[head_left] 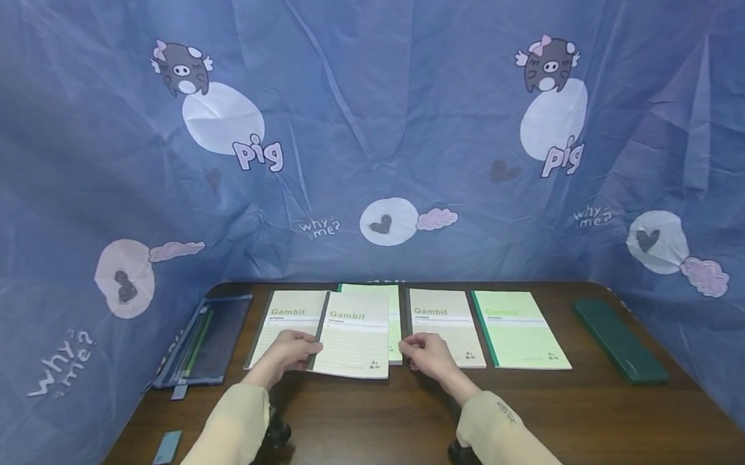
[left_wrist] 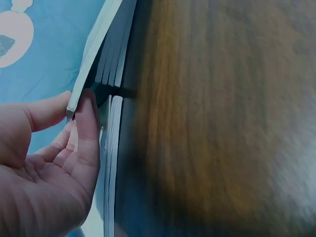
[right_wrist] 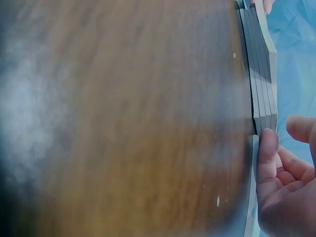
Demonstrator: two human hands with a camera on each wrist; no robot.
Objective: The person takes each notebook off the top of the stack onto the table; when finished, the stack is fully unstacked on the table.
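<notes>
A thin notebook (head_left: 352,336) with a pale cover and a dark spine is held near the front-middle of the brown table (head_left: 402,414), lying partly over other notebooks of the same kind. Its left edge is pinched by the left hand (head_left: 286,353) — in the left wrist view the thumb (left_wrist: 47,111) is seen above the cover edge and a finger under it, so this corner is lifted a little. The right hand (head_left: 430,353) is placed at the lower corner of the green notebook (head_left: 395,324) that lies under it, with the fingers loosely curled; a fingertip (right_wrist: 266,148) touches the edges of the stack, and a real grip cannot be told.

The notebook is judged to be light and flexible — a soft cover that bends when it is taken by one corner only. The cover looks smooth, so it may slide over the books below. It is best taken at the spine side, where it is stiffest, or supported at both side edges.

Two more notebooks (head_left: 518,329), a dark green case (head_left: 620,340) and a blue pouch (head_left: 208,343) are also seen on the table.
</notes>
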